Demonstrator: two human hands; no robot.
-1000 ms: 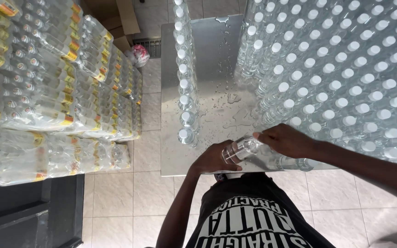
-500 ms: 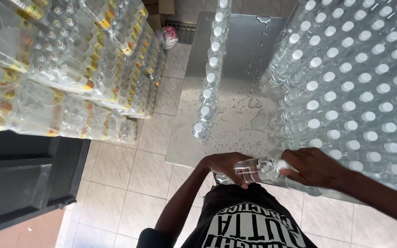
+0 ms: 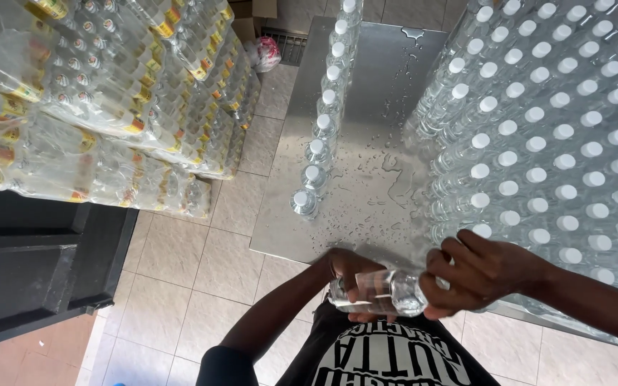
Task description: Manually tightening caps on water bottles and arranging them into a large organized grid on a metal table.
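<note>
Wet steel table (image 3: 366, 143), hands gripping bottle (image 3: 388, 292)

- I see a wet steel table (image 3: 366, 143) carrying clear capped bottles (image 3: 538, 136).
- A single bottle row (image 3: 321, 132) lines its left edge.
- Shrink-wrapped bottle packs (image 3: 109, 107) are stacked left on beige floor tiles (image 3: 180, 286).

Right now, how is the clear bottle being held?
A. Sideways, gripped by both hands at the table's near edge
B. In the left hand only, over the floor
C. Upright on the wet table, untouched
A: the clear bottle lies sideways between the left hand and the right hand, at the near edge of the wet metal table.
</note>
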